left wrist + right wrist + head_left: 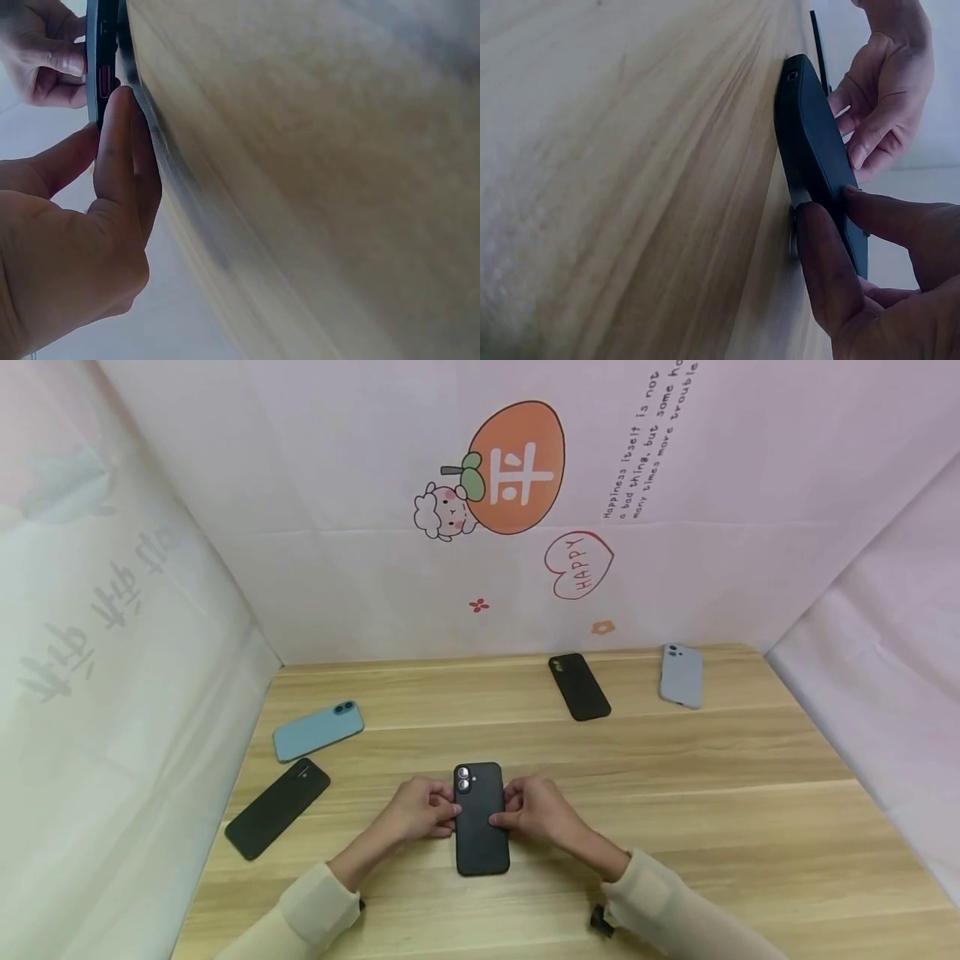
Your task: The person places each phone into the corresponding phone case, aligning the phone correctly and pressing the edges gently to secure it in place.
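Observation:
A black phone in a dark case (482, 852) is held between both hands near the table's middle, its back and two camera lenses facing up. The left hand (422, 810) pinches its left long edge, thumb on the back. On the opposite edge the right hand (538, 812) pinches with the thumb on top. In the left wrist view, the left hand (82, 217) grips the case's edge (93, 60) beside a port opening. The right wrist view has the right hand (900, 277) with fingers under the case (814, 135), which is tilted off the wood.
On the left lie a light blue phone (311, 734) and a black one (273, 814). Toward the back right are another black phone (581, 689) and a pale grey-blue one (682, 681). Printed white cloth (360, 585) hangs behind and beside the wooden table (712, 793).

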Demonstrator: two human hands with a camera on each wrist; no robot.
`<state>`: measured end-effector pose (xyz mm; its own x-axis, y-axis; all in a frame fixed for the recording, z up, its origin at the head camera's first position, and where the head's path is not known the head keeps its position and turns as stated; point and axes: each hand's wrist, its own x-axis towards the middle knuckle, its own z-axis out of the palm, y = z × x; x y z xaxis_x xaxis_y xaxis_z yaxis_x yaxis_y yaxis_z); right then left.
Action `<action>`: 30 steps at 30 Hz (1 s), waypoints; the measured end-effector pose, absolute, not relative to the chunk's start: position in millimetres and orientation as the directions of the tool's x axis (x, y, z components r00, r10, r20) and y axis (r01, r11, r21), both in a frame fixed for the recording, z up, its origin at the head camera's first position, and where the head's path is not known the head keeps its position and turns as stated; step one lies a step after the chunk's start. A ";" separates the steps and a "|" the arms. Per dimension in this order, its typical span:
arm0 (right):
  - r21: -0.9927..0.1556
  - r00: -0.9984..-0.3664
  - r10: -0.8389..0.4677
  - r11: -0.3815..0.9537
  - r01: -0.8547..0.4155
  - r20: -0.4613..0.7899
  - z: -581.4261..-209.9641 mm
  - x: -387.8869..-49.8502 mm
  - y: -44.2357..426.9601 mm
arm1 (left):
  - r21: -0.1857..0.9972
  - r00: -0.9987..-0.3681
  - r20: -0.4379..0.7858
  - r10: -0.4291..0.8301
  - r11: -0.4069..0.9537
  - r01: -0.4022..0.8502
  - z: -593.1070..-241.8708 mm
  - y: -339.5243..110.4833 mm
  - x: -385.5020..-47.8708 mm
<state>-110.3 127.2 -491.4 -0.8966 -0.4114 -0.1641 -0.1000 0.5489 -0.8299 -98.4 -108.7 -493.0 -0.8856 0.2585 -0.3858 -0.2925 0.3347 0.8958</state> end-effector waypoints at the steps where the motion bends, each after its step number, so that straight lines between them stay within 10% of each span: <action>1: -0.825 -0.898 -0.409 0.555 -0.105 -0.162 -491.9 -110.3 127.0 | 0.895 -0.891 -0.377 0.254 0.347 -0.280 -493.3 -108.3 -98.3; 30: -0.688 -0.929 -0.367 0.685 -0.239 -0.043 -490.4 -105.3 123.4 | 0.875 -0.947 -0.209 0.243 0.479 -0.070 -495.7 -100.1 -97.9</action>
<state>-105.3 123.4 -490.4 -0.9294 -0.3666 -0.0425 -0.2386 0.6849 -0.6884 -97.9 -100.1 -495.7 -0.9471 0.2435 -0.2090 -0.0699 0.4792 0.8749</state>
